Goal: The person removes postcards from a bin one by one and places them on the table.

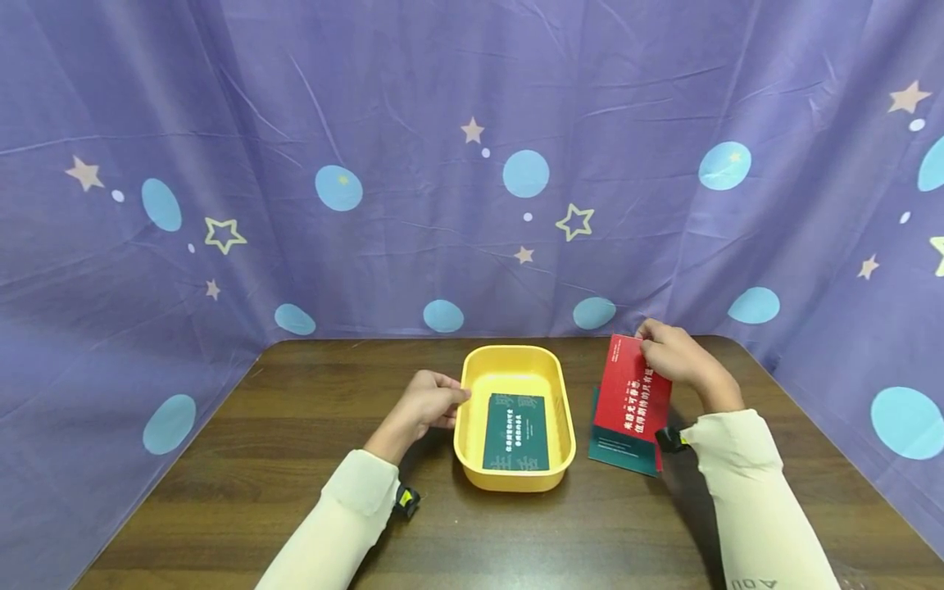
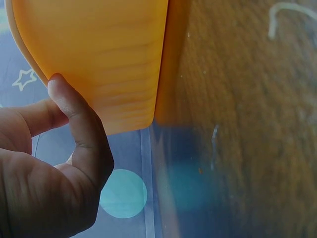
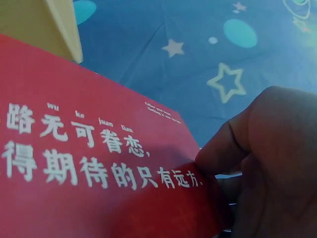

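The left hand [image 1: 428, 401] pinches the left rim of the yellow tray [image 1: 514, 483], which stands on the worktop [image 1: 295, 426]. Inside the tray lies a dark green card [image 1: 516, 434] with white writing. Further right, apart from the tray, a second green card [image 1: 623, 460] lies partly covered by the red card [image 1: 625, 389], whose far end the right hand [image 1: 678, 356] holds between thumb and fingers.
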### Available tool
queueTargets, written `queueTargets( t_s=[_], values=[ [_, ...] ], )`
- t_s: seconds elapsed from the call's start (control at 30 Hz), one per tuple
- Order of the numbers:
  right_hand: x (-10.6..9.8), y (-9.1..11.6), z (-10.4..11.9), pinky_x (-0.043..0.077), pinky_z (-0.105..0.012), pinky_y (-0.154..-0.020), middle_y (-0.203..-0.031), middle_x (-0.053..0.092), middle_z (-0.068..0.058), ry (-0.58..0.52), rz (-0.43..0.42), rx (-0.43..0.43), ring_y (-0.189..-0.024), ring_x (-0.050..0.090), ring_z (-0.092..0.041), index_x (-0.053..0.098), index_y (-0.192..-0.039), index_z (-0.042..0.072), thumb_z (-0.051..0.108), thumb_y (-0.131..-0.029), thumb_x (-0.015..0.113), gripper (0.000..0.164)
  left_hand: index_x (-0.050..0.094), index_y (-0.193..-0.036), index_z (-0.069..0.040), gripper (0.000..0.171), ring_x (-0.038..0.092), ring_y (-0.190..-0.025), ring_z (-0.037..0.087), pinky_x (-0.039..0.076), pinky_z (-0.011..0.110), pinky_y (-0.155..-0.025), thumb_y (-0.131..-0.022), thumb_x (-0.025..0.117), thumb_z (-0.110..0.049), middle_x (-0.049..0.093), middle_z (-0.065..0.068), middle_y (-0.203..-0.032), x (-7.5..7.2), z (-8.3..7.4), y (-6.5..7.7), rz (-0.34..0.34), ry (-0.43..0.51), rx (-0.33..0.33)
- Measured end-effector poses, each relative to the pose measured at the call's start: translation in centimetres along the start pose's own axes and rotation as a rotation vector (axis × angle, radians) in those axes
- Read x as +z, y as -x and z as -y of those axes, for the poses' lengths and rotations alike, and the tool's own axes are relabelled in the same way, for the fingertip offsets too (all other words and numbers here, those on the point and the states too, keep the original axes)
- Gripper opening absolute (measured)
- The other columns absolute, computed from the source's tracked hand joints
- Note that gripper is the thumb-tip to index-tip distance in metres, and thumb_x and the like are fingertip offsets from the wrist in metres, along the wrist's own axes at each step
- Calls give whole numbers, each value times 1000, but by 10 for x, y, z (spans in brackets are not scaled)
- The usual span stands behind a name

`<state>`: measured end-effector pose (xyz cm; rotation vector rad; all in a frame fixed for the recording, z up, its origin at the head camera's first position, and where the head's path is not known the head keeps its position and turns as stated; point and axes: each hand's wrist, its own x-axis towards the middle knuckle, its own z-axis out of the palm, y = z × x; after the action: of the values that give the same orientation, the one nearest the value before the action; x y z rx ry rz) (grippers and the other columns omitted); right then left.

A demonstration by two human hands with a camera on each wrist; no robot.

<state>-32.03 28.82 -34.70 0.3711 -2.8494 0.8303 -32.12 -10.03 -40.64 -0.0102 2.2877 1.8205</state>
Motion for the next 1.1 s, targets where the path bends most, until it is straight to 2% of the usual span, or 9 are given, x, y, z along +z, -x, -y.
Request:
queueTargets(
  t_s=[0.23, 0.5, 0.63, 0.7, 0.77, 0.9, 1.0, 1.1],
  values=[
    [18, -5, -12, 44, -29, -61, -85, 55, -10, 8, 85, -6, -79, 52, -23, 55, -98, 1, 5, -92, 40, 17, 62, -94, 6, 12, 55, -51, 12, 55, 24, -47, -88, 67, -4, 60, 10, -71, 0, -1, 1, 10, -1, 5],
    [27, -5, -20, 44, -30, -66, -89, 55, -11, 1, 205, 10, -85, 50, -25, 57, -97, 0, 3, -90, 40, 19, 62, -93, 6, 12, 55, -51, 11, 55, 23, -47, -88, 67, -4, 61, 11, -71, 0, 1, 0, 6, -3, 14],
    [30, -5, -21, 45, -34, -73, -93, 58, -10, -15, 259, 37, -91, 52, -26, 59, -103, -1, 13, -98, 48, 19, 62, -93, 5, 12, 56, -50, 11, 55, 23, -46, -88, 67, -4, 60, 9, -69, -1, 2, -1, 3, -5, 10],
    [33, -5, -22, 46, -34, -74, -92, 60, -10, -22, 293, 49, -90, 53, -25, 59, -106, -1, 19, -97, 55, 22, 62, -93, 5, 12, 56, -50, 11, 55, 23, -46, -88, 67, -4, 60, 9, -69, -1, 2, -1, 3, -5, 8],
    [36, -6, -24, 46, -33, -74, -91, 60, -9, -19, 325, 53, -89, 53, -24, 58, -108, -2, 23, -94, 64, 29, 61, -94, 5, 13, 55, -50, 11, 55, 23, -46, -88, 67, -4, 59, 8, -69, -1, 2, 0, 4, -5, 1],
    [41, -6, -26, 49, -35, -76, -99, 58, -12, -43, 373, 87, -91, 53, -25, 55, -114, -5, 21, -82, 77, 46, 62, -94, 5, 14, 55, -50, 11, 55, 23, -46, -88, 68, -5, 59, 9, -69, -2, 1, 0, 7, -11, -2],
    [44, -6, -28, 49, -37, -78, -102, 57, -14, -66, 376, 110, -93, 52, -26, 55, -115, -5, 17, -77, 81, 51, 62, -94, 5, 13, 55, -50, 11, 55, 23, -46, -88, 68, -5, 60, 9, -69, -1, 0, 0, 9, -13, 1],
    [47, -6, -28, 49, -37, -77, -101, 56, -14, -51, 367, 96, -91, 52, -26, 56, -114, -5, 16, -75, 82, 52, 62, -94, 5, 13, 55, -50, 11, 55, 23, -46, -88, 68, -6, 60, 10, -70, -1, 0, 0, 10, -10, -4]
  ],
)
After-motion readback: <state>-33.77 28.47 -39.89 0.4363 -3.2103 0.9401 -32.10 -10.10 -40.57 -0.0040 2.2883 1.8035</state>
